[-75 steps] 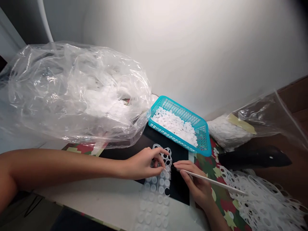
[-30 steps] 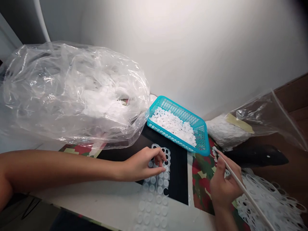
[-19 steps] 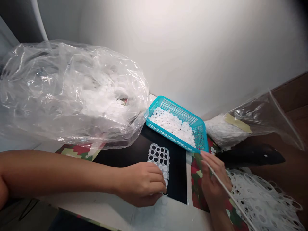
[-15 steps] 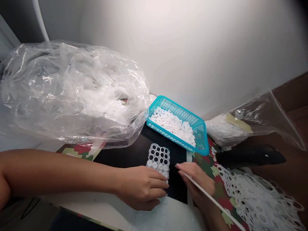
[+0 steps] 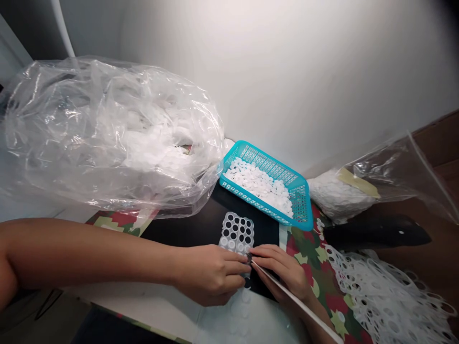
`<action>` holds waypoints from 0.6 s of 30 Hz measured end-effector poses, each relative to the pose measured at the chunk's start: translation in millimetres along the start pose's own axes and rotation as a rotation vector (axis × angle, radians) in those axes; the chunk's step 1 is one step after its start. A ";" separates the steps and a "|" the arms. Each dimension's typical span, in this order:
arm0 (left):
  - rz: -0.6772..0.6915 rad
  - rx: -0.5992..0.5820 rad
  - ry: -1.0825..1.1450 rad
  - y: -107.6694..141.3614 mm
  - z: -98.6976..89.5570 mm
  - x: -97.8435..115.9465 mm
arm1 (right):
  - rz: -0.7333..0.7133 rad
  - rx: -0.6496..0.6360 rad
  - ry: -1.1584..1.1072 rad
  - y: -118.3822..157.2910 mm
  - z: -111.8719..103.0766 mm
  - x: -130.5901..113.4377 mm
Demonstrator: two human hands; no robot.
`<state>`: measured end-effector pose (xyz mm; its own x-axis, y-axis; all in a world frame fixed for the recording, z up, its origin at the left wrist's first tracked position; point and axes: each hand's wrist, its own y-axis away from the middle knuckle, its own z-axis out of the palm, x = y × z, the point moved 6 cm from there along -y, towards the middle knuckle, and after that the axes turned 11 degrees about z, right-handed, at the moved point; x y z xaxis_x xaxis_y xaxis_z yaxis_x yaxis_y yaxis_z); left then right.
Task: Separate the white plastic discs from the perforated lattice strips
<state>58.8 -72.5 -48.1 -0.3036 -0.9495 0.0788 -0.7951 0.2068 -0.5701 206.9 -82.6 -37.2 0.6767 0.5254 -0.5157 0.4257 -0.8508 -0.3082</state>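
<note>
Translucent plastic sheet (image 5: 234,233) with rows of round holes and discs lies on a black mat (image 5: 179,231), its lower part running onto a pale surface (image 5: 158,306); a red-and-green patterned cover (image 5: 322,267) shows on either side of the mat; a plain pale wall (image 5: 287,86) rises behind. By the wall, a turquoise perforated plastic basket (image 5: 309,205) holds small white discs (image 5: 258,186); a big clear plastic bag (image 5: 114,143) bulges at the left, a smaller bag of white pieces (image 5: 340,196) sits at the right, and a heap of white ring-holed offcuts (image 5: 398,301) lies nearer. The left hand (image 5: 215,274) is laid over the sheet, fingers bent; I can't tell whether it pinches anything. The right hand (image 5: 283,270) clasps a long thin white stick (image 5: 297,302), fingertips right by the left hand's. A second ago that right hand was off over the patterned cover; now it's back at the sheet, and the left hand has slid lower, baring the upper holes.
</note>
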 end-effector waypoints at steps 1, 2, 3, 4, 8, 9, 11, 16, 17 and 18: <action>-0.016 0.010 -0.004 0.3 -0.3 -0.8 | -0.007 -0.016 0.008 0.7 1.5 0.3; -0.028 0.017 -0.006 0.5 -0.5 -1.3 | -0.012 -0.033 0.016 1.4 3.1 0.8; -0.033 0.022 -0.007 0.7 -0.4 -1.5 | -0.011 -0.049 0.022 2.2 4.6 1.7; -0.033 0.022 -0.007 0.8 -0.1 -1.4 | -0.012 -0.058 0.023 3.0 5.7 2.4; -0.032 -0.004 -0.003 1.1 2.0 -1.3 | -0.022 -0.061 0.011 3.5 6.2 2.9; -0.033 -0.011 -0.004 1.1 2.5 -1.4 | -0.026 -0.059 0.017 2.9 5.8 2.5; -0.033 -0.020 -0.004 1.2 3.2 -1.5 | -0.049 -0.053 0.049 1.8 4.9 1.3; -0.032 -0.008 -0.004 0.9 3.8 -1.4 | -0.133 -0.044 0.171 4.5 6.1 0.5; -0.030 -0.007 -0.006 0.9 3.9 -1.2 | -0.128 -0.044 0.174 5.6 7.5 1.5; -0.030 -0.011 -0.007 1.0 4.1 -1.1 | -0.113 -0.042 0.161 6.6 9.2 2.6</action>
<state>60.5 -72.3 -52.2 -0.2759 -0.9570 0.0895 -0.8094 0.1812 -0.5586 205.9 -86.9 -47.9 0.7088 0.6158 -0.3442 0.5272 -0.7865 -0.3215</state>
